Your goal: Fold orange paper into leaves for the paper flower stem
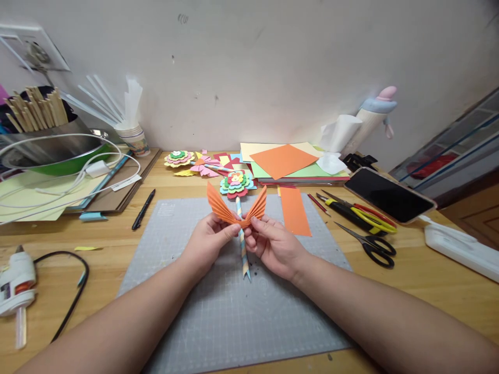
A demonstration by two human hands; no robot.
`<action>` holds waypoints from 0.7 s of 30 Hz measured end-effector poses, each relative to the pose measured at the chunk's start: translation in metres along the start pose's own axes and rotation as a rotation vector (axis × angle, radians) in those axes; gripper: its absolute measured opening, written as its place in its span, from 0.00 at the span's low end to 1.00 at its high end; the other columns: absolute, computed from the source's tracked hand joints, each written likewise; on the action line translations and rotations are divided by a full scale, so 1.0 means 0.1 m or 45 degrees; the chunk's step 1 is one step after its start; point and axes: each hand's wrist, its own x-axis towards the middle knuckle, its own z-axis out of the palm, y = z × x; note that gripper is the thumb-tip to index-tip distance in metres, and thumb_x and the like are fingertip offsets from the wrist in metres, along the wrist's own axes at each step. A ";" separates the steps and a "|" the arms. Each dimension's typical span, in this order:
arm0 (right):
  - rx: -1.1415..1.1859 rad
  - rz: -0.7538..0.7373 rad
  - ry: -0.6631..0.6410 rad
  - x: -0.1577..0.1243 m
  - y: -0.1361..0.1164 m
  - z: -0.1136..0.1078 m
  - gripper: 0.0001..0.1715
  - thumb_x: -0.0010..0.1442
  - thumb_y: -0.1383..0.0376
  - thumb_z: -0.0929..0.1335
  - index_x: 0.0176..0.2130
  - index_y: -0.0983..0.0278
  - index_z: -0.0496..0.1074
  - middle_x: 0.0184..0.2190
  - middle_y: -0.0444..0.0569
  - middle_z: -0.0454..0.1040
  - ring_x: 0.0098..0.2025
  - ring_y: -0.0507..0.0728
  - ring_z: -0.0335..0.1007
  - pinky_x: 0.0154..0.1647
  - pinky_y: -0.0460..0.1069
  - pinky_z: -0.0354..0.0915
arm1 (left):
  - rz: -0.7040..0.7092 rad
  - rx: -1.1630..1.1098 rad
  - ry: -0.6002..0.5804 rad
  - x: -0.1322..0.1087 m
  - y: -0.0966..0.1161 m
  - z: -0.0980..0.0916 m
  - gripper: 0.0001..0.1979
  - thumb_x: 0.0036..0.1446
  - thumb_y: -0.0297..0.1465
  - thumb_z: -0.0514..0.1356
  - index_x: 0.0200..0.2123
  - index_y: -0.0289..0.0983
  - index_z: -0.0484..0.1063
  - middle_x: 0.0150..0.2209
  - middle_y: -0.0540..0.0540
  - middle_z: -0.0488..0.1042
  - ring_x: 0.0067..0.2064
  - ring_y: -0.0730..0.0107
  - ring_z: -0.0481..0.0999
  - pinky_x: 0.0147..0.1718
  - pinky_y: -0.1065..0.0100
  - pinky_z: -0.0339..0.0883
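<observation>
Both my hands pinch an orange pleated paper piece [256,212], folded like a fan and bent up at both ends. My left hand [212,239] grips it on the left of its middle, thumb in front. On the right of the middle, my right hand [275,244] has thumb and fingers closed on it. Right behind or against it runs a striped blue and cream paper stem [244,252], topped by a layered paper flower [236,182]. Whether the fingers also hold the stem is hard to see. Beneath lies a grey cutting mat [195,322].
An orange paper strip [296,210] lies on the mat's right. Black scissors [374,246], pliers [360,215] and a phone [390,193] are at the right. A glue gun [17,283] and black pen [144,209] are left. Coloured paper sheets [284,161] lie by the wall.
</observation>
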 end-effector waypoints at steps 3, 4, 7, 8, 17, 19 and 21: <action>-0.055 -0.094 -0.010 -0.01 -0.01 0.01 0.13 0.50 0.64 0.74 0.36 0.65 0.72 0.25 0.42 0.73 0.24 0.46 0.66 0.25 0.42 0.62 | -0.104 -0.103 -0.055 0.02 -0.01 -0.03 0.11 0.49 0.36 0.66 0.34 0.35 0.74 0.30 0.47 0.75 0.31 0.71 0.72 0.35 0.69 0.66; -0.081 -0.107 -0.021 -0.02 -0.02 0.01 0.13 0.50 0.63 0.74 0.36 0.65 0.72 0.25 0.43 0.73 0.24 0.46 0.66 0.25 0.42 0.63 | -0.142 -0.140 -0.104 0.02 -0.01 -0.04 0.11 0.51 0.36 0.65 0.35 0.35 0.74 0.30 0.46 0.75 0.31 0.70 0.73 0.35 0.68 0.66; -0.106 -0.096 -0.052 -0.03 -0.02 0.02 0.12 0.52 0.62 0.73 0.34 0.66 0.73 0.25 0.43 0.73 0.23 0.46 0.66 0.25 0.42 0.63 | -0.171 -0.228 -0.266 0.00 0.00 -0.04 0.11 0.51 0.36 0.64 0.36 0.36 0.72 0.30 0.46 0.75 0.32 0.68 0.74 0.38 0.64 0.66; -0.095 -0.086 -0.055 -0.02 -0.02 0.01 0.11 0.52 0.62 0.73 0.33 0.66 0.73 0.24 0.43 0.72 0.23 0.46 0.66 0.25 0.42 0.63 | -0.157 -0.222 -0.295 0.00 0.00 -0.04 0.11 0.50 0.34 0.65 0.37 0.37 0.72 0.30 0.47 0.75 0.32 0.67 0.74 0.39 0.64 0.66; -0.027 -0.056 -0.087 -0.04 -0.02 0.03 0.10 0.51 0.65 0.74 0.34 0.65 0.72 0.22 0.42 0.72 0.21 0.45 0.65 0.24 0.41 0.62 | -0.033 -0.096 -0.246 0.00 -0.02 -0.02 0.06 0.51 0.30 0.66 0.34 0.37 0.74 0.28 0.50 0.76 0.32 0.71 0.74 0.40 0.67 0.65; -0.034 -0.076 -0.108 -0.05 -0.01 0.03 0.13 0.51 0.64 0.74 0.37 0.64 0.72 0.24 0.42 0.74 0.23 0.46 0.67 0.25 0.41 0.64 | -0.049 -0.119 -0.230 0.00 -0.01 -0.02 0.07 0.50 0.31 0.66 0.34 0.37 0.74 0.28 0.50 0.75 0.31 0.71 0.74 0.39 0.67 0.66; -0.061 -0.102 -0.122 -0.05 -0.01 0.03 0.12 0.51 0.63 0.74 0.36 0.64 0.72 0.24 0.42 0.74 0.23 0.46 0.68 0.24 0.41 0.64 | -0.073 -0.131 -0.255 0.00 0.01 -0.01 0.07 0.51 0.32 0.65 0.34 0.37 0.74 0.27 0.50 0.75 0.31 0.70 0.74 0.39 0.66 0.66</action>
